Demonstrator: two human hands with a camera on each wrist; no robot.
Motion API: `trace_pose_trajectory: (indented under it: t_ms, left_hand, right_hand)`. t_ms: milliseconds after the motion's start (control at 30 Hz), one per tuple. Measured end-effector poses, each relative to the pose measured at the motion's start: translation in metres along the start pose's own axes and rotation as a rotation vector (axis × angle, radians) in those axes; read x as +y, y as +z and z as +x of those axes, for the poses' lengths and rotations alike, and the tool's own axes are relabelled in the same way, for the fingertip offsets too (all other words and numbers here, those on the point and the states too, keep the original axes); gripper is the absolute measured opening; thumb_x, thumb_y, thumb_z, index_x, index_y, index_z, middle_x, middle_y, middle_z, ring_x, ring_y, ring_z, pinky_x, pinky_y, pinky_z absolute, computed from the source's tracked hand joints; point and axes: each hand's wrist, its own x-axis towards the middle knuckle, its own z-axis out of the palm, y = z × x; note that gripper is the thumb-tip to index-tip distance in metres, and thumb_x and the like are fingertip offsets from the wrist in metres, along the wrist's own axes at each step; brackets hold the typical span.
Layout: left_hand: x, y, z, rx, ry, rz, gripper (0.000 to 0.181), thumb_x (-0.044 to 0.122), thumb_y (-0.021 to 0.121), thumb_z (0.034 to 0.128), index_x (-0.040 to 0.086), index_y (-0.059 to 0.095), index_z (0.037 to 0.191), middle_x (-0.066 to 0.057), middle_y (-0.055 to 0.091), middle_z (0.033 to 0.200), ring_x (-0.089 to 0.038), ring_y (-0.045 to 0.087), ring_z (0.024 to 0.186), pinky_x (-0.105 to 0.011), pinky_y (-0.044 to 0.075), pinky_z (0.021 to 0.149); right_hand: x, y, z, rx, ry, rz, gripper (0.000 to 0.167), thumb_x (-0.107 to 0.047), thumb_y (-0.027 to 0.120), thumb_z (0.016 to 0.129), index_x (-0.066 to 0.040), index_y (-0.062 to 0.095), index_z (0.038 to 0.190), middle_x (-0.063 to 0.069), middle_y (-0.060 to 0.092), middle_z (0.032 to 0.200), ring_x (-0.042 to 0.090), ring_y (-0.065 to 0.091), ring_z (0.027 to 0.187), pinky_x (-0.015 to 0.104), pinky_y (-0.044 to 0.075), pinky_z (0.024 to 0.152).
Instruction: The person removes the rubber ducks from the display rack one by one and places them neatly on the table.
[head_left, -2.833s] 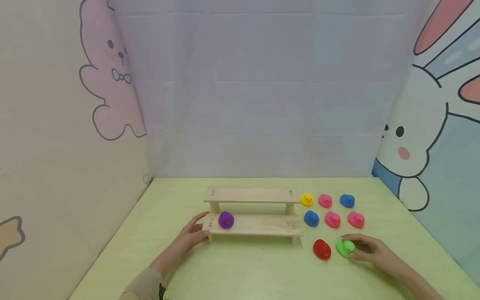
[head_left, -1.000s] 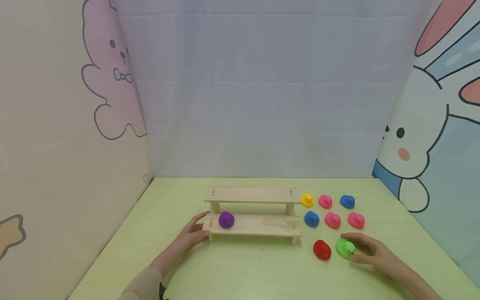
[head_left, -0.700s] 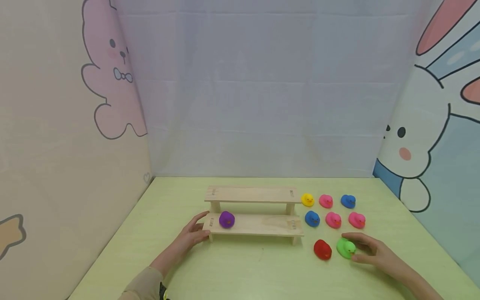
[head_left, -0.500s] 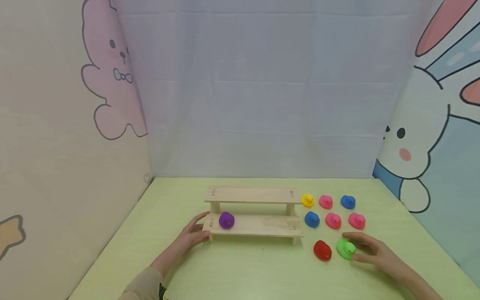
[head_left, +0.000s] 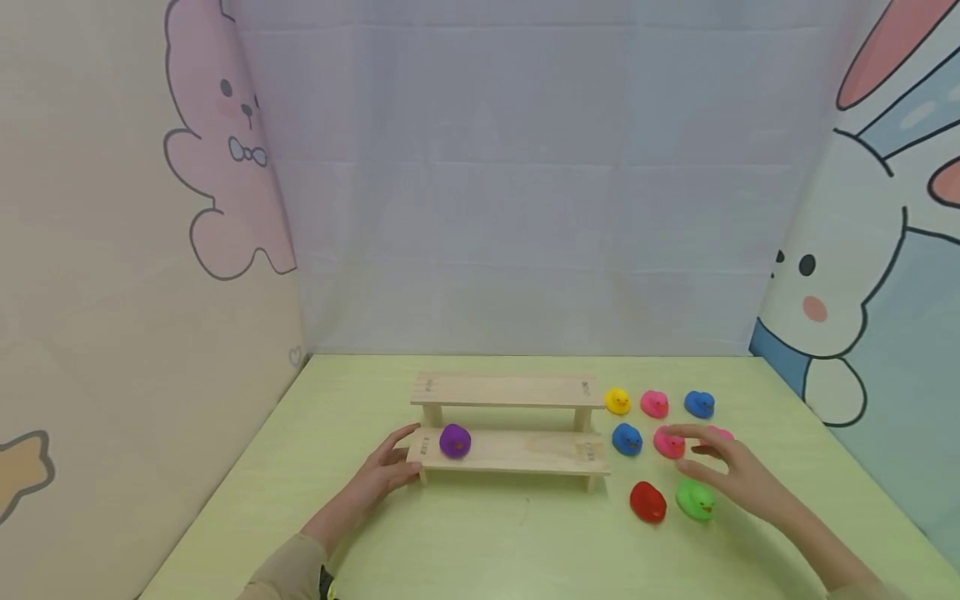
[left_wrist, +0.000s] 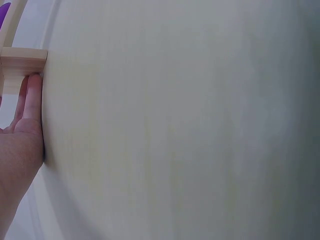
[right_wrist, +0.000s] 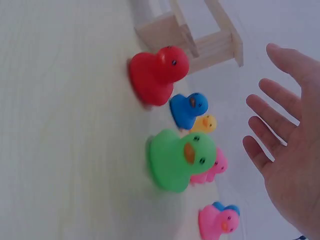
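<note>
A two-step wooden shelf (head_left: 517, 452) bears a purple rubber duck (head_left: 455, 441) on the left of its lower board. My left hand (head_left: 378, 473) holds the shelf's left end, thumb toward the front and fingers toward the back; in the left wrist view fingertips (left_wrist: 34, 82) meet the wood. My right hand (head_left: 738, 477) hovers over the duck group with thumb and fingers apart, holding nothing. Below it sits a green rubber duck (head_left: 696, 499), beside a red rubber duck (head_left: 648, 502). The hand partly covers a pink duck (head_left: 722, 432) in the head view.
Right of the shelf stand a yellow duck (head_left: 618, 401), a blue duck (head_left: 627, 439), a pink duck (head_left: 655, 404), another pink duck (head_left: 669, 443) and a second blue duck (head_left: 700, 405). A white curtain (head_left: 525, 183) hangs behind the pale green table (head_left: 480, 542).
My right hand has let go of the green duck and risen up and away toward the pink ducks. The green duck stays in place. My left hand keeps its position at the shelf.
</note>
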Motion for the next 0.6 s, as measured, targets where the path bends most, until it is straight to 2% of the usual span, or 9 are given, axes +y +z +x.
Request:
trace_pose_trajectory:
  t_ms: [100, 167, 333, 433, 600]
  left_hand:
    - [0.000, 0.000, -0.001, 0.005, -0.006, -0.002, 0.069, 0.007, 0.063, 0.0943, 0.012, 0.028, 0.153, -0.028, 0.043, 0.138, -0.030, 0.054, 0.117, -0.039, 0.045, 0.098]
    - [0.000, 0.000, -0.001, 0.009, -0.007, -0.001, 0.069, 0.006, 0.062, 0.0944, 0.012, 0.028, 0.153, -0.028, 0.043, 0.138, -0.030, 0.054, 0.116, -0.039, 0.045, 0.098]
    - [0.001, 0.000, -0.002, 0.003, -0.002, 0.000, 0.069, 0.007, 0.062, 0.0946, 0.012, 0.027, 0.154, -0.028, 0.042, 0.138, -0.031, 0.054, 0.117, -0.039, 0.044, 0.099]
    - [0.002, 0.000, -0.002, -0.003, 0.002, -0.001, 0.070, 0.007, 0.063, 0.0943, 0.011, 0.027, 0.154, -0.029, 0.042, 0.138, -0.032, 0.053, 0.117, -0.040, 0.044, 0.100]
    - [0.002, 0.000, -0.002, -0.004, -0.003, 0.003, 0.070, 0.008, 0.063, 0.0943, 0.012, 0.026, 0.154, -0.029, 0.042, 0.138, -0.031, 0.054, 0.116, -0.039, 0.043, 0.100]
  right_hand:
    - [-0.017, 0.002, 0.013, -0.006, -0.047, 0.036, 0.039, -0.014, 0.067, 0.094, -0.013, 0.058, 0.132, 0.007, 0.059, 0.130, 0.024, 0.054, 0.112, 0.038, 0.051, 0.087]
    - [-0.028, 0.006, 0.020, -0.012, -0.069, 0.062, 0.040, -0.014, 0.067, 0.094, -0.014, 0.058, 0.133, 0.005, 0.058, 0.131, 0.028, 0.055, 0.111, 0.038, 0.051, 0.086]
    - [-0.045, 0.020, 0.041, -0.030, -0.193, 0.152, 0.043, -0.006, 0.067, 0.092, -0.012, 0.057, 0.133, 0.005, 0.058, 0.131, 0.014, 0.054, 0.113, 0.028, 0.050, 0.088]
    - [-0.054, 0.030, 0.054, -0.055, -0.267, 0.213, 0.044, -0.003, 0.067, 0.092, -0.010, 0.056, 0.134, 0.007, 0.057, 0.132, 0.013, 0.052, 0.116, 0.030, 0.049, 0.092]
    - [-0.066, 0.051, 0.071, -0.085, -0.323, 0.267, 0.045, -0.003, 0.067, 0.092, -0.010, 0.055, 0.134, 0.006, 0.057, 0.132, 0.015, 0.051, 0.117, 0.035, 0.048, 0.094]
